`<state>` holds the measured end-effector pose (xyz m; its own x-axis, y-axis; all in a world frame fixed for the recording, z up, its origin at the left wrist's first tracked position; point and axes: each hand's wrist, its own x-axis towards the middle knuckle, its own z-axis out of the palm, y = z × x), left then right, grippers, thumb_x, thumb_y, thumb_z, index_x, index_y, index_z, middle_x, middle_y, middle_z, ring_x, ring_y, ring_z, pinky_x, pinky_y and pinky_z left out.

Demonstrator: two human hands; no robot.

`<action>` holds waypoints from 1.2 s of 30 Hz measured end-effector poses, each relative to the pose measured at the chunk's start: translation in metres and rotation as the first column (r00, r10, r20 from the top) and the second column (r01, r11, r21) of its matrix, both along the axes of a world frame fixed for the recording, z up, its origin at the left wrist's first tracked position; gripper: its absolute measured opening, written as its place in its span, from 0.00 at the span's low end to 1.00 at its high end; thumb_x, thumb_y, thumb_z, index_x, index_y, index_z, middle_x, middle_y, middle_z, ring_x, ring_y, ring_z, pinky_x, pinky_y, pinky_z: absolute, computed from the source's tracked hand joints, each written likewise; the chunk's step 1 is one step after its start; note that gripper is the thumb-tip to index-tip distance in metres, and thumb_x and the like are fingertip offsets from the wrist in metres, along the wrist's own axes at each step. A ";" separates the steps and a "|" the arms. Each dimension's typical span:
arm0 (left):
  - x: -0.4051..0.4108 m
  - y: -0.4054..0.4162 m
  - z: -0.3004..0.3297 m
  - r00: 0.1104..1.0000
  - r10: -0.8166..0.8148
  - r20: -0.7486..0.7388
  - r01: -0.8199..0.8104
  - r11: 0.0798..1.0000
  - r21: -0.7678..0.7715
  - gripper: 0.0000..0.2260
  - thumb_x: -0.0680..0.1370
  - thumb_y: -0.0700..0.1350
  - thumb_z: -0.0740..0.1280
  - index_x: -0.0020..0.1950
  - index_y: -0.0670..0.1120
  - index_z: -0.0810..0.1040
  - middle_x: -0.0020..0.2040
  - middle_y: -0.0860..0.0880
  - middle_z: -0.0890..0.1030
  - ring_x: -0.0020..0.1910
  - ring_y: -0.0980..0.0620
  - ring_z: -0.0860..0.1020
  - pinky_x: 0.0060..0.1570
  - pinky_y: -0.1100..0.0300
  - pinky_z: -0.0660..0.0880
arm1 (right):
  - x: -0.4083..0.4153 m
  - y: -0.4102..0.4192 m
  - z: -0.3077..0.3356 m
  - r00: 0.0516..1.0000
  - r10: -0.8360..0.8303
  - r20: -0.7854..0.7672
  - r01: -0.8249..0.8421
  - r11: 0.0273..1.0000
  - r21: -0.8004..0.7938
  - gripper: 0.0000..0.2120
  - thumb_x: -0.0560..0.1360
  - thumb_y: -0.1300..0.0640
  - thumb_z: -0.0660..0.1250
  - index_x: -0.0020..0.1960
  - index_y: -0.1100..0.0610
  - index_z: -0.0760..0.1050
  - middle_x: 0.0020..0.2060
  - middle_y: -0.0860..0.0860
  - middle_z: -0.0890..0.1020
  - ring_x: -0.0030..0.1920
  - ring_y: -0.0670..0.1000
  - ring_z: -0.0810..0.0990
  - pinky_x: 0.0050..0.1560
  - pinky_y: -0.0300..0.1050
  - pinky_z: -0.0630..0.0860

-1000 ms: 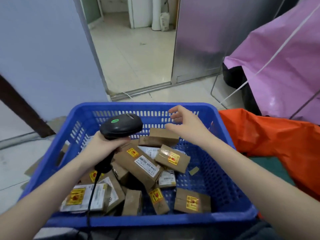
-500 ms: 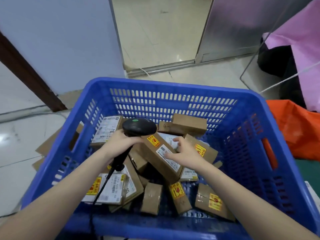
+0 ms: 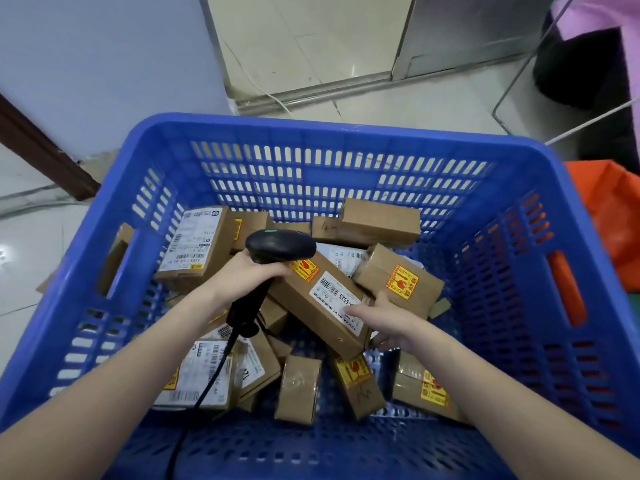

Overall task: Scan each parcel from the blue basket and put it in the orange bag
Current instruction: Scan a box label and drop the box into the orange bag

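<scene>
Over pale glossy tiles, the slatted blue basket holds cardboard parcels; right hand grips one, left hand the scanner.

Blue basket on tiled floor

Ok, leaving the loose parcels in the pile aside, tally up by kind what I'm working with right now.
Black barcode scanner: 1
Blue basket: 1
Orange bag: 1
Long parcel being gripped: 1
Total: 4
</scene>
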<state>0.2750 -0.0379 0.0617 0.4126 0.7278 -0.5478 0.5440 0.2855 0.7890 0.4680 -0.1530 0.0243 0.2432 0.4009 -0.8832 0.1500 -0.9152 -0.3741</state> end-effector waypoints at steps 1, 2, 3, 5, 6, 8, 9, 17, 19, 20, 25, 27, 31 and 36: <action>-0.001 0.001 0.001 1.000 0.007 -0.003 -0.007 1.000 0.006 0.09 0.73 0.45 0.72 0.51 0.53 0.79 0.53 0.47 0.81 0.51 0.53 0.77 0.48 0.63 0.71 | 0.000 0.000 0.002 1.000 -0.021 -0.012 0.021 1.000 0.006 0.42 0.76 0.45 0.66 0.78 0.51 0.42 0.74 0.59 0.62 0.67 0.64 0.70 0.63 0.58 0.73; -0.003 0.002 0.004 1.000 0.012 -0.002 -0.012 1.000 0.017 0.08 0.73 0.45 0.72 0.50 0.54 0.79 0.53 0.48 0.81 0.51 0.53 0.77 0.47 0.63 0.71 | 0.000 0.001 0.005 0.999 -0.042 -0.018 0.042 0.999 0.018 0.42 0.76 0.47 0.66 0.78 0.51 0.42 0.74 0.59 0.62 0.68 0.64 0.69 0.62 0.59 0.73; -0.005 0.003 0.007 1.000 0.016 -0.005 -0.016 0.999 0.029 0.09 0.73 0.45 0.73 0.50 0.55 0.78 0.53 0.48 0.81 0.51 0.53 0.77 0.48 0.62 0.72 | 0.000 0.002 0.009 0.998 -0.059 -0.013 0.059 0.998 0.036 0.41 0.76 0.48 0.67 0.77 0.52 0.42 0.74 0.59 0.62 0.68 0.65 0.68 0.61 0.60 0.72; -0.008 0.003 0.017 1.000 0.025 -0.005 -0.024 0.998 0.061 0.11 0.69 0.48 0.75 0.49 0.57 0.79 0.52 0.50 0.81 0.53 0.53 0.77 0.54 0.58 0.73 | 0.002 0.005 0.020 0.997 -0.074 0.025 0.072 0.994 0.088 0.40 0.75 0.50 0.68 0.76 0.53 0.45 0.73 0.59 0.63 0.67 0.63 0.68 0.57 0.60 0.73; -0.009 0.003 0.023 1.000 0.027 0.000 -0.027 0.996 0.082 0.12 0.68 0.49 0.76 0.48 0.57 0.79 0.52 0.51 0.81 0.52 0.54 0.77 0.54 0.58 0.74 | 0.002 0.005 0.028 0.996 -0.082 0.041 0.077 0.990 0.121 0.40 0.75 0.51 0.69 0.76 0.53 0.47 0.72 0.59 0.64 0.65 0.61 0.69 0.54 0.59 0.73; -0.009 0.001 0.037 0.999 0.025 0.022 -0.028 0.992 0.124 0.11 0.70 0.47 0.75 0.47 0.58 0.77 0.48 0.55 0.80 0.48 0.59 0.76 0.46 0.66 0.72 | 0.003 0.005 0.043 0.993 -0.101 0.055 0.089 0.979 0.184 0.39 0.75 0.54 0.70 0.75 0.54 0.48 0.69 0.58 0.67 0.60 0.57 0.70 0.51 0.55 0.72; -0.008 -0.001 0.045 0.999 0.018 0.037 -0.023 0.989 0.146 0.11 0.72 0.44 0.74 0.47 0.57 0.76 0.46 0.57 0.78 0.46 0.60 0.75 0.42 0.70 0.70 | 0.005 0.004 0.050 0.992 -0.115 0.056 0.101 0.972 0.211 0.39 0.74 0.55 0.70 0.75 0.54 0.49 0.68 0.57 0.68 0.59 0.57 0.70 0.52 0.54 0.73; -0.001 -0.018 0.114 0.982 0.067 0.179 -0.123 0.937 0.326 0.19 0.71 0.43 0.74 0.61 0.52 0.77 0.53 0.56 0.80 0.53 0.60 0.76 0.51 0.67 0.71 | 0.022 -0.012 0.136 0.950 -0.311 -0.034 0.291 0.837 0.464 0.55 0.67 0.62 0.77 0.78 0.54 0.39 0.70 0.53 0.69 0.69 0.57 0.67 0.67 0.55 0.65; 0.002 -0.026 0.131 0.961 0.082 0.264 -0.174 0.922 0.347 0.17 0.71 0.43 0.75 0.57 0.55 0.78 0.52 0.57 0.81 0.53 0.61 0.77 0.54 0.63 0.72 | 0.026 -0.017 0.155 0.938 -0.340 -0.064 0.326 0.806 0.495 0.53 0.64 0.64 0.79 0.77 0.55 0.47 0.66 0.53 0.74 0.65 0.56 0.72 0.64 0.56 0.71; 0.004 -0.030 0.139 0.952 0.082 0.296 -0.188 0.918 0.350 0.16 0.71 0.43 0.75 0.54 0.58 0.77 0.52 0.59 0.81 0.52 0.63 0.77 0.52 0.65 0.72 | 0.026 -0.020 0.164 0.938 -0.338 -0.078 0.328 0.790 0.518 0.49 0.63 0.64 0.79 0.75 0.57 0.54 0.62 0.53 0.77 0.61 0.55 0.75 0.58 0.54 0.74; 0.011 -0.052 0.165 0.923 0.030 0.383 -0.181 0.914 0.364 0.16 0.71 0.44 0.74 0.50 0.61 0.74 0.49 0.63 0.78 0.46 0.70 0.75 0.42 0.73 0.69 | 0.035 -0.037 0.199 0.893 -0.366 -0.262 0.447 0.650 0.614 0.25 0.67 0.62 0.76 0.61 0.55 0.74 0.49 0.51 0.85 0.46 0.50 0.84 0.41 0.47 0.80; 0.013 -0.059 0.169 0.916 0.020 0.401 -0.169 0.926 0.338 0.16 0.71 0.44 0.74 0.51 0.60 0.75 0.49 0.61 0.79 0.45 0.69 0.76 0.42 0.74 0.70 | 0.040 -0.042 0.202 0.832 -0.390 -0.395 0.555 0.558 0.617 0.30 0.66 0.61 0.76 0.66 0.55 0.71 0.51 0.53 0.85 0.48 0.52 0.85 0.43 0.49 0.81; 0.021 -0.063 0.168 0.936 0.039 0.350 -0.153 0.941 0.302 0.20 0.69 0.48 0.75 0.61 0.54 0.77 0.55 0.55 0.81 0.56 0.59 0.76 0.58 0.61 0.71 | 0.040 -0.053 0.203 0.799 -0.454 -0.394 0.584 0.431 0.688 0.31 0.67 0.65 0.75 0.66 0.54 0.66 0.53 0.52 0.83 0.47 0.51 0.85 0.41 0.48 0.82; 0.033 -0.064 0.166 0.941 0.066 0.331 -0.190 0.913 0.360 0.20 0.71 0.47 0.74 0.61 0.53 0.75 0.52 0.57 0.80 0.52 0.64 0.76 0.48 0.67 0.71 | 0.038 -0.051 0.197 0.793 -0.510 -0.333 0.550 0.364 0.752 0.29 0.65 0.66 0.76 0.61 0.52 0.69 0.53 0.49 0.83 0.53 0.52 0.83 0.56 0.55 0.79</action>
